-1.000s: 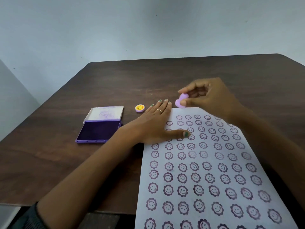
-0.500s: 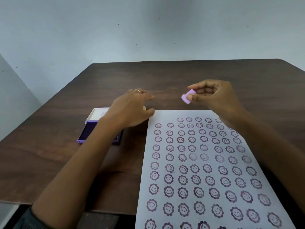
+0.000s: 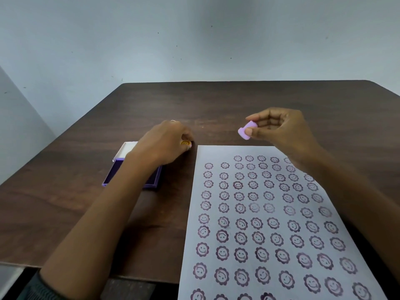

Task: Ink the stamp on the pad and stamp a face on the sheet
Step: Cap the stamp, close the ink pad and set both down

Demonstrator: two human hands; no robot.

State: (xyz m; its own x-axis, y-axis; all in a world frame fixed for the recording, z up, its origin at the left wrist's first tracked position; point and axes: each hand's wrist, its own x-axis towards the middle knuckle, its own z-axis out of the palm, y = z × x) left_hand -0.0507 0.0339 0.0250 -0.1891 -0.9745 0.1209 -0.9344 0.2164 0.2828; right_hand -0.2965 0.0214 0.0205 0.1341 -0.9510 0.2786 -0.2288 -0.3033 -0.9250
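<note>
The right hand [image 3: 285, 131] is raised above the worktop [image 3: 216, 105], just past the far edge of the sheet [image 3: 216, 152]. Its grip is pinched on the lilac stamp [image 3: 246, 131] between thumb and fingertips, the stamp tilted with its wider end turned down and to the left, clear of both paper and wood. The left hand [image 3: 164, 144] reaches across the open ink pad [image 3: 112, 176], its forearm covering most of the pad. Its fingers are curled onto a small yellow cap [image 3: 185, 143] that sits just beside the sheet's far left corner. The sheet is filled with rows of purple faces, leaving only a bare strip along its far edge. Beyond both hands the dark wood lies open to the wall.
</note>
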